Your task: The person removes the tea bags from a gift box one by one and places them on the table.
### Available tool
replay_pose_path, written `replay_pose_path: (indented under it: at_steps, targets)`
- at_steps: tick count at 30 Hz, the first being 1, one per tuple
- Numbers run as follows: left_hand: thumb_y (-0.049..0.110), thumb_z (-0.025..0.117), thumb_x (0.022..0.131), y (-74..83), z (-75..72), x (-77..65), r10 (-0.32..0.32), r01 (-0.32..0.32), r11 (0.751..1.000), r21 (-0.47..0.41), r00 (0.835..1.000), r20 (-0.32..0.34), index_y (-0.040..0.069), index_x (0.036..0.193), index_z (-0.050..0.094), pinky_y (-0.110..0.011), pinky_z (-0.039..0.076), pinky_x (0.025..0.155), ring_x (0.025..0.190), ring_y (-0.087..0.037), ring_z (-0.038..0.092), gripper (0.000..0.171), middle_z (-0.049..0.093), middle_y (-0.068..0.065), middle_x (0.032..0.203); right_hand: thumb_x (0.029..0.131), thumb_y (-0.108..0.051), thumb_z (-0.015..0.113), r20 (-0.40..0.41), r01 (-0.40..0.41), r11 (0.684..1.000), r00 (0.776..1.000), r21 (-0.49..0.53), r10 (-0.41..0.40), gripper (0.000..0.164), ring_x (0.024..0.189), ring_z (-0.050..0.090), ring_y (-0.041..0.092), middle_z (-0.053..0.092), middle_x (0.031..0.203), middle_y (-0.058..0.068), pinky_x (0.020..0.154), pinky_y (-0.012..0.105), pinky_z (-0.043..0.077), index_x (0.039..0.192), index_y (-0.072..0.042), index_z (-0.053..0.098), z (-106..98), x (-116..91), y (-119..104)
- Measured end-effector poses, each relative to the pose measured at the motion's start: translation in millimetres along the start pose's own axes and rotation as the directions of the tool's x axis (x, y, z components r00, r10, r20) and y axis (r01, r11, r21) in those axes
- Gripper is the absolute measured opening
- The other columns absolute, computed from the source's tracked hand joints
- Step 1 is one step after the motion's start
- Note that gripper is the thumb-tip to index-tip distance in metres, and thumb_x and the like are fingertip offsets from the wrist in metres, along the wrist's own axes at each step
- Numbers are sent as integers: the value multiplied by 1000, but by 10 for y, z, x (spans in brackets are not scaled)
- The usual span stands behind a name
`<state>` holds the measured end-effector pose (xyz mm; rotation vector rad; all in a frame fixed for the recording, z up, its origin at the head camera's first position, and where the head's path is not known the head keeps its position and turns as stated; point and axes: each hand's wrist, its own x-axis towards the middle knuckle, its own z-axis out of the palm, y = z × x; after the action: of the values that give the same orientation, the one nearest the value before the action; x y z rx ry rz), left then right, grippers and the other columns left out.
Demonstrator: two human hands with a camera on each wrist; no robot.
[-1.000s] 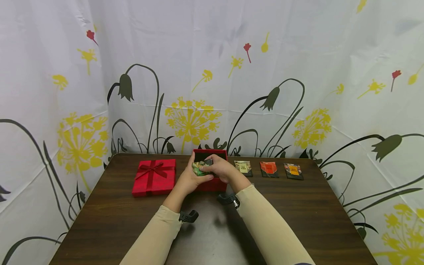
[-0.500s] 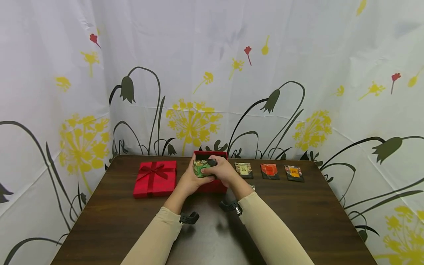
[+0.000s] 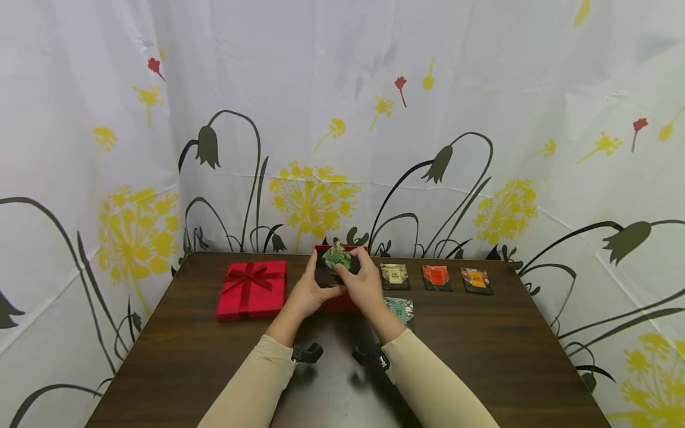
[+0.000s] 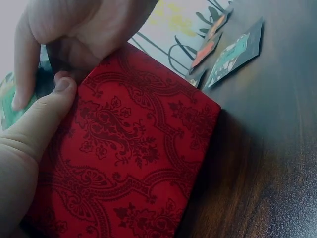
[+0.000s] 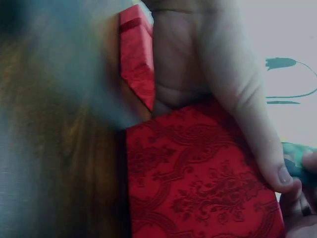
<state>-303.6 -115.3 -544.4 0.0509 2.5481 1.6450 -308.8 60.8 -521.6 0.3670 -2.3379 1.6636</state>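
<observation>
A crinkled green-patterned packet [image 3: 336, 257] is held over the opening of a red box [image 3: 342, 303]. My right hand [image 3: 366, 282] grips it from the right, its thumb lying over the packet's front. My left hand [image 3: 307, 291] holds on from the left, fingers raised and thumb near the box's front edge. The two thumbs come close together. In the left wrist view, the box's red brocade wall [image 4: 124, 139] fills the middle, and only part of the green packet [image 4: 9, 104] shows at the left. Exactly where the left fingers touch is partly hidden.
The red lid [image 3: 251, 291] with its ribbon bow lies left of the box. To the right, a cream-labelled packet [image 3: 395, 276], a red packet [image 3: 437, 277] and an orange-labelled packet [image 3: 476, 280] lie in a row. A teal-labelled packet [image 3: 400, 309] is nearer, beside the right forearm.
The green-patterned packet has risen slightly and turned between my hands. My right hand has shifted right and its fingers are raised, and the teal-labelled packet has come into sight.
</observation>
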Motion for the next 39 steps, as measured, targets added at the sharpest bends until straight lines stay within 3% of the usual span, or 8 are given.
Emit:
replay_pose_path:
  at_steps: [8,14,17,20,23,26,30,39]
  targets:
    - [51,95,83,-7,34,8,4,-4,1000,-8,1000,-8,27,178,0,-70,31,128,163,-48,30,136,22,-22,181,106,-18,72,-122,93,995,988,-47,-99,17,89,66,18,75,103,5,79,35,54,120,-15,62,-56,-168,81]
    - [51,95,83,1,23,9,-7,7,999,-32,1000,-3,31,178,-1,-72,31,128,165,-47,27,136,18,-17,183,107,-16,69,-189,32,998,982,57,-21,9,87,58,20,61,94,7,75,33,48,109,-10,62,-180,-250,155]
    - [49,95,84,15,21,7,-9,9,1000,-24,1000,-4,30,178,0,-72,31,127,165,-47,27,135,18,-17,183,105,-10,71,-195,12,990,981,142,16,24,105,63,20,66,113,11,98,37,52,126,-9,61,-280,-310,185]
    - [47,95,84,8,19,8,-9,9,1000,-16,1000,-7,28,178,0,-72,31,127,165,-47,27,134,18,-17,183,104,-1,69,-153,41,976,988,212,-9,54,112,64,23,66,129,17,99,37,56,152,-14,48,-380,-380,207]
    - [50,95,84,-7,17,4,-9,9,1000,-11,1000,-10,29,178,0,-72,31,127,166,-47,27,135,17,-17,183,104,3,67,-127,69,975,991,209,-43,67,93,63,21,66,125,15,73,29,57,160,-23,42,-456,-462,220]
    - [54,95,82,-13,16,0,-9,9,1000,-10,1000,-9,30,178,0,-71,32,128,166,-46,26,136,18,-16,183,104,3,65,-121,55,977,992,205,-30,57,81,62,21,65,129,11,61,34,60,153,-22,53,-518,-546,227]
    - [53,94,83,-10,19,-6,-8,8,1000,-14,1000,-6,31,178,0,-72,31,127,166,-47,26,135,17,-16,183,104,4,64,-125,16,978,992,209,10,39,95,64,20,65,136,9,73,33,60,138,-14,64,-588,-636,249]
    - [53,95,83,-7,17,-17,-15,15,1000,-23,1000,7,34,177,-1,-72,32,127,166,-47,25,136,16,-15,184,100,12,64,-148,-12,979,988,203,43,38,129,61,19,64,141,14,96,13,52,136,-2,62,-795,-781,420]
